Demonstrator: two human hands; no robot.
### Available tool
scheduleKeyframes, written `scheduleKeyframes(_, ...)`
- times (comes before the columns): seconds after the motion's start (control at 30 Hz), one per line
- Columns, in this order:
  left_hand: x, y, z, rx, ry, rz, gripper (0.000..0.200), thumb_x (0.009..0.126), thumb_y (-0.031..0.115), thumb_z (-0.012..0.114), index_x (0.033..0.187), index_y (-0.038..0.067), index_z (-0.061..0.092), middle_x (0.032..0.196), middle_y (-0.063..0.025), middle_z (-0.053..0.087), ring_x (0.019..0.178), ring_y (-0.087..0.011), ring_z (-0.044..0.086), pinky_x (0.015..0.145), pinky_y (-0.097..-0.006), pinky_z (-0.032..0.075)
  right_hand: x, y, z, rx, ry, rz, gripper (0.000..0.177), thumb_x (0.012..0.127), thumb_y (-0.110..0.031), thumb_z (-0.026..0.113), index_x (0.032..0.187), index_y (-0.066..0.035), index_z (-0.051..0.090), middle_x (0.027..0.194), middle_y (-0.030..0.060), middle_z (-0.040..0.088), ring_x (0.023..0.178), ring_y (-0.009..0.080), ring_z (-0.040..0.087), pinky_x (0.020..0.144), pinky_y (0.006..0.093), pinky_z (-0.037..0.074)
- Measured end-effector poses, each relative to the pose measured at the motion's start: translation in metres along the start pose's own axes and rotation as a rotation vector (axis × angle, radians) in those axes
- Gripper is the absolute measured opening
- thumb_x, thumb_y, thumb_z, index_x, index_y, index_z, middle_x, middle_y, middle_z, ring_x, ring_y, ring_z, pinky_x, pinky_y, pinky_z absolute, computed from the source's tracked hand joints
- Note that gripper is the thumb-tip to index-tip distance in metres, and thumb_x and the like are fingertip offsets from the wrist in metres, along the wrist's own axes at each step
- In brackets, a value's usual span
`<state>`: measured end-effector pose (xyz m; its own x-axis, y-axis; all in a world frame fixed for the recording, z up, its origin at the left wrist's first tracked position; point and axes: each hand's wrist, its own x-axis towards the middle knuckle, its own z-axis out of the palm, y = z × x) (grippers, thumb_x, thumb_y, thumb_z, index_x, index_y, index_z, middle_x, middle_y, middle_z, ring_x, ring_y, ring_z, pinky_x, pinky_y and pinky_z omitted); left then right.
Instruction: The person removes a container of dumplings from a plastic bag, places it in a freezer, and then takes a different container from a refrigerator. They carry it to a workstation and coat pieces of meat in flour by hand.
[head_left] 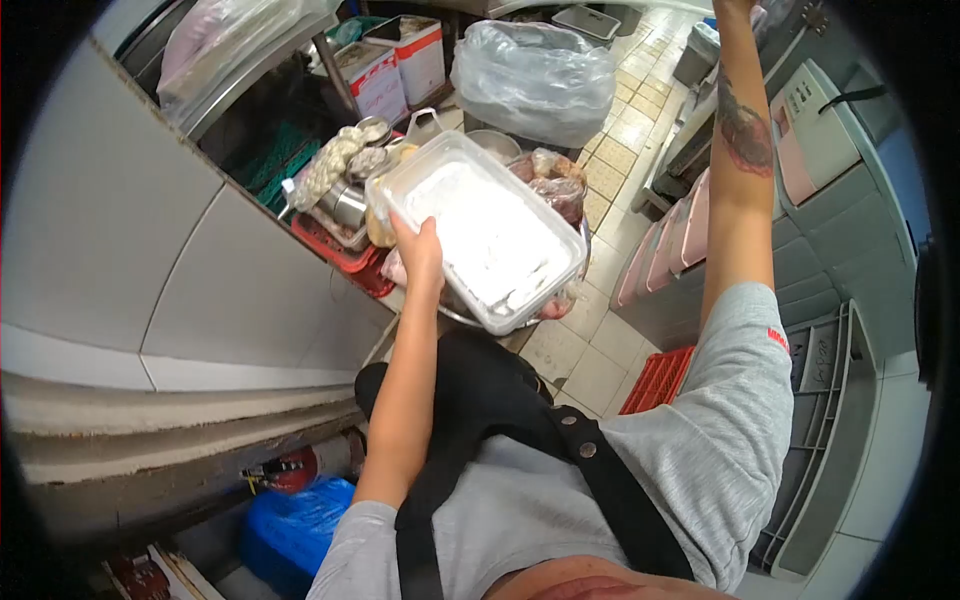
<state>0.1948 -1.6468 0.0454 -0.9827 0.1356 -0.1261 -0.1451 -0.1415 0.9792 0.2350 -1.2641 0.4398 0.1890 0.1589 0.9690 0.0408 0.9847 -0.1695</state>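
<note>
- I see the wearer's left hand (418,250) closed on the near left side of a translucent plastic tub (490,235), the thumb reaching over its rim.
- The tub reaches forward and rightward from that hand. Inside is a layer of white, powdery-looking material (485,225), clumped at the end away from the hand. I cannot tell whether the tub also rests on what lies beneath it.
- The right arm (740,200) stretches far forward, well apart from the tub. Its hand lies past the top edge of my view, so I cannot tell whether it is spread, pressed together or pinching anything.
- Just left of and beyond the left hand, I find a bag of pale, clove-like pieces (335,165), a steel pot (347,205) and a red plastic basket (340,248).
- Past the tub, on the side away from the left hand, sit dark, meat-like pieces in clear plastic (562,190).
- Farther ahead of the left hand stand red-and-white boxes (418,55) and a large bin covered in clear plastic (535,80).
- Well to the left hand's right, below the right arm, is a red crate (657,380) on the tiled floor (560,350).
- Behind the left hand, low down, lies a blue plastic bag (295,530).
</note>
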Motion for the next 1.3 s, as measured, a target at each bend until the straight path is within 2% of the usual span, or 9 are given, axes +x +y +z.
scheduleKeyframes(0.23,-0.007,0.008,0.004,-0.135,-0.023,0.018,0.057,0.087,0.005,0.051,0.140,-0.006,0.031,0.131,-0.0202,0.051,0.116,-0.0283,0.052,0.100,-0.0351,0.039,-0.048,0.027,0.030,-0.285,0.142,-0.128,0.035,0.076,-0.037,0.074,0.072,-0.004,0.064,0.064,0.0159,0.060,0.064,0.0361,0.062,0.063,0.0440,0.049)
scheduleKeyframes(0.3,0.000,-0.003,0.001,-0.097,-0.015,0.018,0.056,0.087,0.005,0.050,0.139,-0.006,0.032,0.130,-0.0202,0.051,0.116,-0.0281,0.052,0.099,-0.0351,0.039,-0.128,0.051,0.069,-0.222,-0.011,0.170,0.032,0.080,-0.037,0.069,0.080,-0.005,0.069,0.085,0.0191,0.064,0.088,0.0380,0.062,0.076,0.0485,0.049)
scheduleKeyframes(0.33,0.001,-0.007,-0.001,-0.078,-0.011,0.017,0.055,0.087,0.005,0.050,0.139,-0.006,0.033,0.130,-0.0202,0.051,0.116,-0.0281,0.052,0.099,-0.0351,0.040,-0.174,0.073,0.074,-0.468,-0.099,-0.372,0.035,0.084,-0.035,0.067,0.078,-0.001,0.067,0.090,0.0207,0.065,0.095,0.0343,0.062,0.080,0.0477,0.049)
scheduleKeyframes(0.4,-0.008,0.002,0.002,-0.089,0.019,0.018,0.054,0.087,0.005,0.050,0.137,-0.006,0.035,0.129,-0.0200,0.051,0.115,-0.0278,0.053,0.098,-0.0351,0.040,-0.249,0.062,0.058,-0.393,-0.901,-0.125,0.059,0.070,-0.069,0.066,0.100,-0.019,0.069,0.103,0.0052,0.066,0.100,0.0294,0.062,0.081,0.0597,0.042)
scheduleKeyframes(0.6,-0.009,0.006,0.003,-0.071,0.054,-0.005,0.049,0.085,0.005,0.051,0.131,-0.006,0.040,0.124,-0.0193,0.054,0.112,-0.0275,0.054,0.097,-0.0350,0.040,-0.303,-0.026,0.011,0.125,-1.114,-0.060,0.029,0.083,-0.037,0.069,0.084,-0.007,0.070,0.087,0.0121,0.066,0.080,0.0251,0.066,0.072,0.0355,0.052)
scheduleKeyframes(0.87,0.006,-0.016,0.000,-0.192,0.040,0.044,0.046,0.084,0.007,0.053,0.127,-0.006,0.043,0.119,-0.0181,0.057,0.109,-0.0261,0.056,0.095,-0.0343,0.042,-0.267,-0.123,-0.066,0.473,-1.794,-0.060,0.027,0.082,-0.023,0.070,0.099,-0.002,0.068,0.098,0.0144,0.066,0.086,0.0290,0.065,0.078,0.0375,0.053)
scheduleKeyframes(0.97,0.006,-0.017,0.000,-0.326,0.006,0.023,0.048,0.083,0.007,0.054,0.128,-0.005,0.043,0.116,-0.0171,0.058,0.106,-0.0252,0.057,0.093,-0.0343,0.042,-0.303,-0.119,-0.079,0.351,-1.575,-0.331,0.035,0.082,-0.023,0.069,0.110,-0.002,0.063,0.109,0.0160,0.062,0.093,0.0349,0.063,0.084,0.0411,0.052)
scheduleKeyframes(1.1,-0.010,-0.012,-0.002,-0.581,-0.166,0.072,0.048,0.083,0.004,0.053,0.130,-0.001,0.042,0.124,-0.0134,0.053,0.114,-0.0229,0.051,0.099,-0.0326,0.039,-0.301,-0.125,-0.093,-0.062,-1.647,0.038,0.042,0.083,-0.023,0.067,0.117,0.001,0.058,0.109,0.0228,0.061,0.095,0.0410,0.061,0.086,0.0462,0.048)
scheduleKeyframes(1.3,-0.008,-0.008,-0.008,-0.458,-0.323,0.230,0.061,0.099,0.026,0.044,0.149,0.001,0.023,0.147,-0.0133,0.038,0.133,-0.0215,0.036,0.111,-0.0310,0.025,-0.310,-0.097,-0.108,0.172,-1.806,0.257,0.039,0.085,-0.030,0.059,0.096,0.007,0.066,0.091,0.0269,0.067,0.087,0.0406,0.065,0.081,0.0443,0.049)
